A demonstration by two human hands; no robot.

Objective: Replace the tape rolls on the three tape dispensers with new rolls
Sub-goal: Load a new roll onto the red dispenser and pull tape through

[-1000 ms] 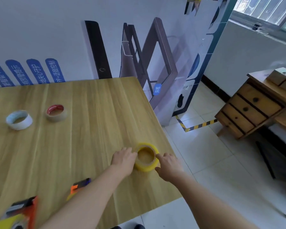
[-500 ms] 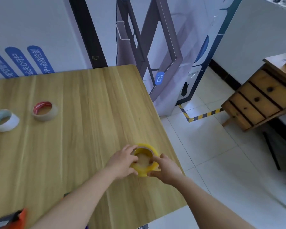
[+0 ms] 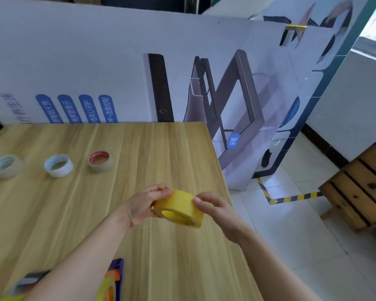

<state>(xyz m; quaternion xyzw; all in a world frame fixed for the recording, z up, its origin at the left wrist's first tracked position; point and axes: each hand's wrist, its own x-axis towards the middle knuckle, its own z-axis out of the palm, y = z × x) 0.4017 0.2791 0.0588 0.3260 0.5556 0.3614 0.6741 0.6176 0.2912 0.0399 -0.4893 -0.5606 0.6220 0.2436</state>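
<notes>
Two hands on one roll: left hand [image 3: 142,206] and right hand [image 3: 213,206] pinch the yellow tape roll [image 3: 179,208] between fingertips from opposite sides. It is clear of the desk [image 3: 161,148], above its right edge, tilted with the core opening facing the camera.

Step, as I read it: new roll picked up, likely being turned to find the loose end before loading.

Next move calls for bringing it to a dispenser. One dispenser [image 3: 112,281] sits at the near edge, partly hidden by the left forearm; looks like it holds a yellow roll, too blurred to be sure. A second shape, dark and grey [image 3: 28,281], lies near the near-left corner; cannot tell what it is.

Elsewhere on the desk: red-core roll [image 3: 100,161], white roll [image 3: 58,165] and clear roll [image 3: 6,166] in a row toward the left edge, well apart from the hands.

Nothing between roll and dispenser except the left forearm itself.
</notes>
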